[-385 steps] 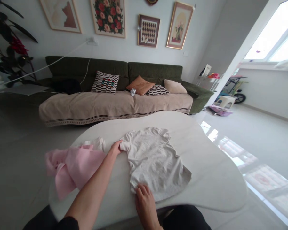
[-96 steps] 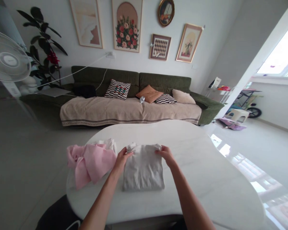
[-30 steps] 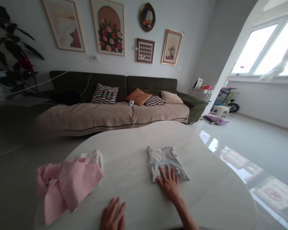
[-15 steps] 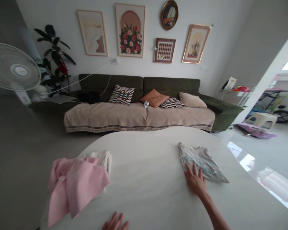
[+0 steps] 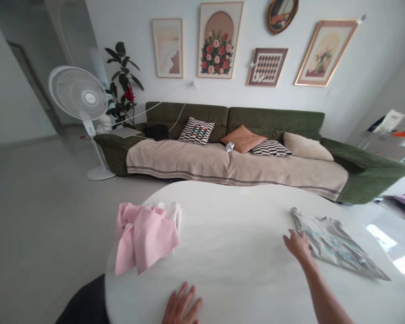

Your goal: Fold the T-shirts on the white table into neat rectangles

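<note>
My left hand rests on the near edge of the white table, its fingers spread and holding nothing. My right hand is at the left edge of a folded grey T-shirt with a pale blue print. Its fingers are apart and nothing shows in its grasp; whether it touches the cloth I cannot tell. On the table's left side a pink garment lies loosely heaped over white folded cloth, with part of it at the table's left edge.
Beyond the table stands a green sofa with a beige cover and several cushions. A white floor fan and a dark-leaved plant are at the left. A rack with items is at the far right.
The view has turned left. My right hand has come off the top of the grey T-shirt to its left edge. More of my left hand now shows on the table.
</note>
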Tool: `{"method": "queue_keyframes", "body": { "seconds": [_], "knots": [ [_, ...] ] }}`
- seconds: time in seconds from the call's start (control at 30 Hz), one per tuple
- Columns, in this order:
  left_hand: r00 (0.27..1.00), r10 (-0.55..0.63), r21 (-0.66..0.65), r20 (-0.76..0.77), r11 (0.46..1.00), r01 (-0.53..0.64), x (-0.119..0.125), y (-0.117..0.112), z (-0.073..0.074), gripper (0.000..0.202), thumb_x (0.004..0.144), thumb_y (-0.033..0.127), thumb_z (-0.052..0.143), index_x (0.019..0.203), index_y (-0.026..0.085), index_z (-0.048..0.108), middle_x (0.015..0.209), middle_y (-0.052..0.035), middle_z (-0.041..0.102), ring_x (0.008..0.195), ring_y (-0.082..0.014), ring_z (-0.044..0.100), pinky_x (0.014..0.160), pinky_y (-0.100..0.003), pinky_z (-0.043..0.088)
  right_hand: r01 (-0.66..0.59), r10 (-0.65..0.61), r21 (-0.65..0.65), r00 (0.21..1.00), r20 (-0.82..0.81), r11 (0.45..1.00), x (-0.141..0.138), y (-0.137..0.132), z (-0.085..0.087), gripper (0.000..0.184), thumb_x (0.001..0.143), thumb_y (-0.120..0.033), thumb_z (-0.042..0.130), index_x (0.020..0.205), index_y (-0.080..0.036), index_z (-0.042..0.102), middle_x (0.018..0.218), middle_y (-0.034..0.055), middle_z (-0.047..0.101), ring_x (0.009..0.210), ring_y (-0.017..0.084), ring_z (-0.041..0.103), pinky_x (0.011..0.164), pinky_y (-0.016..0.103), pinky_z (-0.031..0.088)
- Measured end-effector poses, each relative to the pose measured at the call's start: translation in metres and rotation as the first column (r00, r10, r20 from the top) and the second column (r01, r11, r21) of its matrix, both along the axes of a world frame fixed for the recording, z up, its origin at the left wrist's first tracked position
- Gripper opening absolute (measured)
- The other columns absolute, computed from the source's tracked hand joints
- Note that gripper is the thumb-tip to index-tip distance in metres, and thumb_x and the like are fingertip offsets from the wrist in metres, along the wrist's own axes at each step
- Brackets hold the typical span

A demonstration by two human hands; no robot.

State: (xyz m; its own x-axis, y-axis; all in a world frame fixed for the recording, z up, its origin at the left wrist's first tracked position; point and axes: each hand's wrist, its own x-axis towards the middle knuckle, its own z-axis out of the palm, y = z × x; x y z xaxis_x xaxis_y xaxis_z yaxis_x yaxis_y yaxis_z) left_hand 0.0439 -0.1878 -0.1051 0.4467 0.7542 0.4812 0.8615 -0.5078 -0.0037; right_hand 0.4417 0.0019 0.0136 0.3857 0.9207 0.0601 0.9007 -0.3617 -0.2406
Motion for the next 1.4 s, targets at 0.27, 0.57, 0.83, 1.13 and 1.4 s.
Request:
{"method": "queue_keyframes", "body": {
  "seconds": [0.27, 0.57, 0.83, 1.13, 1.4],
  "knots": [
    [0.993, 0.04, -0.221, 0.115, 0.975, -0.014, 0.006, -0.018, 0.038, 0.051, 0.074, 0.02, 0.048, 0.124, 0.03, 0.046, 0.133, -0.0012, 0.044, 0.122, -0.026, 0.037, 0.096, -0.043, 0.038, -0.557, 0.543, 0.108, 0.721, -0.431, 0.824, -0.29, -0.025, 0.023, 0.039, 0.073, -0.031, 0.057, 0.111, -0.02, 0.057, 0.101, 0.0044, 0.064, 0.082, 0.014, 0.061, 0.071, 0.022, 0.045],
    [0.955, 0.058, -0.321, 0.29, 0.946, 0.04, 0.009, -0.026, 0.062, 0.046, 0.08, 0.016, 0.041, 0.125, 0.024, 0.045, 0.133, -0.0048, 0.042, 0.127, -0.0257, 0.031, 0.1, -0.049, 0.033, -0.356, 0.493, 0.343, 0.579, -0.649, 0.869, -0.351, -0.043, 0.093, 0.014, 0.072, -0.025, 0.051, 0.063, -0.015, 0.054, 0.05, -0.0041, 0.051, 0.05, 0.008, 0.048, 0.049, 0.018, 0.037],
    [0.615, 0.269, -0.419, 0.741, 0.901, 0.111, 0.001, -0.016, 0.054, 0.039, 0.086, 0.035, 0.037, 0.12, 0.017, 0.046, 0.119, -0.0107, 0.055, 0.11, -0.0192, 0.051, 0.094, -0.038, 0.042, 0.01, 0.537, 0.694, 0.626, -0.566, 0.72, -0.179, -0.135, 0.171, 0.03, 0.079, -0.047, 0.047, 0.078, -0.017, 0.05, 0.051, -0.008, 0.038, 0.046, 0.006, 0.034, 0.043, 0.017, 0.026],
    [0.444, 0.351, -0.545, 0.825, 0.704, 0.456, 0.045, -0.025, 0.083, 0.05, 0.078, 0.046, 0.048, 0.116, 0.014, 0.05, 0.113, -0.0129, 0.058, 0.091, -0.0187, 0.061, 0.078, -0.03, 0.05, -0.301, 0.344, 0.173, 0.74, -0.578, 0.938, -0.174, -0.313, -0.007, 0.024, 0.078, -0.032, 0.041, 0.08, -0.017, 0.059, 0.072, 0.0052, 0.065, 0.067, 0.02, 0.059, 0.06, 0.025, 0.042],
    [0.757, -0.068, -0.569, 0.65, 0.617, 0.544, 0.084, -0.033, 0.119, 0.023, 0.074, 0.025, 0.052, 0.094, 0.018, 0.061, 0.095, -0.0044, 0.064, 0.086, -0.0156, 0.059, 0.077, -0.024, 0.044, -0.209, 0.285, 0.193, 0.692, -0.663, 0.959, -0.193, -0.316, -0.009, 0.022, 0.076, -0.026, 0.043, 0.087, -0.015, 0.058, 0.075, 0.0069, 0.065, 0.067, 0.018, 0.059, 0.062, 0.024, 0.043]
  ]
}}
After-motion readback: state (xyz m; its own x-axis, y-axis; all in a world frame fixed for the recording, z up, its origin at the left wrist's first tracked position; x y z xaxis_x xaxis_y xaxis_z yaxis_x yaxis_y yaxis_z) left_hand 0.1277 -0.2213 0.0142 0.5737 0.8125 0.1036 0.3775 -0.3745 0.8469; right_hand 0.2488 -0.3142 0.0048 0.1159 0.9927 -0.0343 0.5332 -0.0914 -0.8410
